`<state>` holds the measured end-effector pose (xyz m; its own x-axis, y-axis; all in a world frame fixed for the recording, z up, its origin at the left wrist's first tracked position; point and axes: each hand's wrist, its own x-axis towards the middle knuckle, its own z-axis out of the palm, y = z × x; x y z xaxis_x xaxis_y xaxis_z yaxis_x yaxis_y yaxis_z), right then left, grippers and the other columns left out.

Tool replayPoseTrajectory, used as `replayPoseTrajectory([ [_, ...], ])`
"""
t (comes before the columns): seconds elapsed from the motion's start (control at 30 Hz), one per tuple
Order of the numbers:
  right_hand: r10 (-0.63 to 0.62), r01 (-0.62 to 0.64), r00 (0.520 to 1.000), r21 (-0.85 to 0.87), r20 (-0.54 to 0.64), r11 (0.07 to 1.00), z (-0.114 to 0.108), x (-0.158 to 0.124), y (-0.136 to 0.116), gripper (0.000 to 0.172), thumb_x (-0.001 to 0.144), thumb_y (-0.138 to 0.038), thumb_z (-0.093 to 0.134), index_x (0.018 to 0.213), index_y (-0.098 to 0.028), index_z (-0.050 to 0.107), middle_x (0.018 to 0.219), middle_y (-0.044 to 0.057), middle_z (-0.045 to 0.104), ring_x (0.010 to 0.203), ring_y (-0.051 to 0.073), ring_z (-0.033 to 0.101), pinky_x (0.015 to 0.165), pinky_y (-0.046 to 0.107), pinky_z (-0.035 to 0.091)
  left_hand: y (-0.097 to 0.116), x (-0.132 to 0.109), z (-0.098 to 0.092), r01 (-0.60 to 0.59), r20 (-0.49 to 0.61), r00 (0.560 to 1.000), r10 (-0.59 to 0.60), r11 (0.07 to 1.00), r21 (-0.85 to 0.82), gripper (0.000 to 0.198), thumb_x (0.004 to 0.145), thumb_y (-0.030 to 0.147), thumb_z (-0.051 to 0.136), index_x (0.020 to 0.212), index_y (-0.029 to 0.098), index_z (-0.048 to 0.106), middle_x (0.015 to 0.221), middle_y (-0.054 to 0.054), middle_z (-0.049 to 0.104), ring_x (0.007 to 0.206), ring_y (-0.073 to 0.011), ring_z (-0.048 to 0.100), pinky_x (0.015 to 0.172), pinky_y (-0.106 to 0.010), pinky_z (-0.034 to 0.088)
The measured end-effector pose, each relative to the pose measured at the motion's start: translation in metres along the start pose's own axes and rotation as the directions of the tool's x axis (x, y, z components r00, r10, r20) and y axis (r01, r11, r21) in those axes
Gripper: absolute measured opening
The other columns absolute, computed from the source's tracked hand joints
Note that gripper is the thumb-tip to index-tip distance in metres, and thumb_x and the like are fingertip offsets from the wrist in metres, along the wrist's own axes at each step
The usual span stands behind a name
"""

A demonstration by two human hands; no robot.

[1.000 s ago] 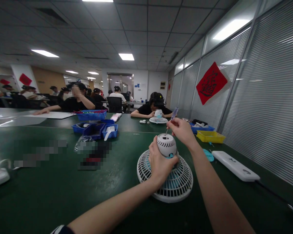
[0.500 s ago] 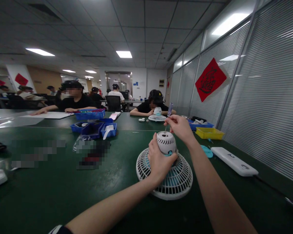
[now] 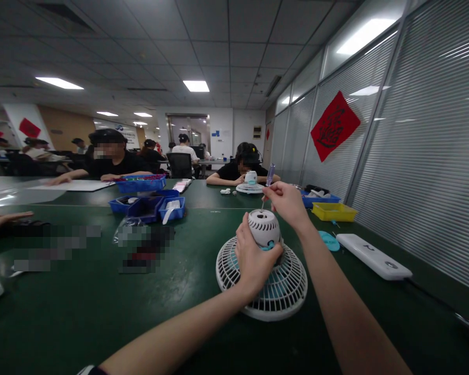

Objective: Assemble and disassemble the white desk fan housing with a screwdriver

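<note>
A white fan lies grille-down on the green table, its rounded motor housing pointing up. My left hand is wrapped round the side of the housing, thumb at the right. Above it, my right hand pinches a screwdriver with a clear purple handle. The screwdriver stands nearly upright, its shaft reaching down to the dark opening in the top of the housing. Its tip is too small to make out.
Blue bins stand at the back left. To the right are a yellow tray, a turquoise disc and a white device with a cable. Another person's hand shows at the left edge.
Another person's hand has come into view at the left edge. The view has shifted slightly; both my hands keep their places on the fan and the screwdriver.
</note>
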<state>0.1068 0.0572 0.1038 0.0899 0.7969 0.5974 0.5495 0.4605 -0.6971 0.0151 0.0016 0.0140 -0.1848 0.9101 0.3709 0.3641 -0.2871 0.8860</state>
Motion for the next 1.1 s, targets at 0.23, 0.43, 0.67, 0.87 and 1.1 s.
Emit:
replayPoseTrajectory([
  [0.23, -0.043, 0.043, 0.999, 0.024, 0.012, 0.999, 0.0014, 0.0015, 0.0052, 0.017, 0.084, -0.023, 0.051, 0.070, -0.016, 0.058, 0.070, 0.005, 0.071, 0.039, 0.009, 0.049, 0.044, 0.023, 0.039, 0.0008, -0.0010, -0.0006, -0.014, -0.005, 1.000, 0.014, 1.000, 0.007, 0.090, 0.063, 0.027, 0.067, 0.142, 0.020, 0.024, 0.138, -0.013, 0.038, 0.130, -0.0295, 0.038, 0.109, -0.043, 0.029],
  [0.43, -0.093, 0.091, 0.995, -0.064, -0.031, 0.994, 0.0010, 0.0023, 0.0089, 0.014, 0.079, -0.028, 0.058, 0.069, -0.018, 0.057, 0.067, 0.006, 0.068, 0.056, 0.016, 0.061, 0.053, 0.027, 0.045, 0.0004, -0.0019, -0.0004, -0.023, -0.015, 1.000, 0.023, 1.000, 0.008, 0.090, 0.064, 0.027, 0.067, 0.142, 0.017, 0.024, 0.138, -0.015, 0.039, 0.131, -0.0301, 0.036, 0.110, -0.044, 0.028],
  [0.67, -0.014, 0.013, 1.000, 0.032, 0.020, 0.999, 0.0013, 0.0034, 0.0096, 0.015, 0.080, -0.025, 0.056, 0.068, -0.017, 0.056, 0.067, 0.005, 0.069, 0.039, 0.009, 0.048, 0.046, 0.024, 0.040, -0.0006, -0.0030, -0.0006, -0.021, -0.009, 1.000, 0.021, 1.000, 0.016, 0.090, 0.065, 0.028, 0.066, 0.142, 0.018, 0.022, 0.139, -0.015, 0.038, 0.132, -0.0299, 0.036, 0.110, -0.044, 0.027],
  [0.87, -0.013, 0.009, 0.996, 0.050, 0.084, 0.999, -0.0003, 0.0030, 0.0054, 0.014, 0.083, -0.019, 0.051, 0.073, -0.015, 0.060, 0.074, 0.006, 0.071, 0.038, 0.007, 0.046, 0.044, 0.023, 0.041, -0.0014, -0.0038, -0.0002, -0.030, -0.011, 0.999, 0.031, 0.999, 0.019, 0.089, 0.066, 0.029, 0.066, 0.142, 0.019, 0.021, 0.139, -0.014, 0.038, 0.133, -0.0298, 0.036, 0.110, -0.043, 0.028],
  [1.1, -0.033, 0.037, 0.998, -0.086, 0.046, 0.996, -0.0046, -0.0005, 0.0010, 0.015, 0.083, -0.022, 0.051, 0.072, -0.016, 0.059, 0.073, 0.005, 0.070, 0.039, 0.008, 0.049, 0.046, 0.023, 0.042, -0.0017, -0.0035, -0.0010, -0.046, -0.016, 0.999, 0.046, 0.999, -0.004, 0.089, 0.066, 0.027, 0.066, 0.141, 0.019, 0.021, 0.140, -0.015, 0.038, 0.134, -0.0297, 0.035, 0.111, -0.044, 0.027],
])
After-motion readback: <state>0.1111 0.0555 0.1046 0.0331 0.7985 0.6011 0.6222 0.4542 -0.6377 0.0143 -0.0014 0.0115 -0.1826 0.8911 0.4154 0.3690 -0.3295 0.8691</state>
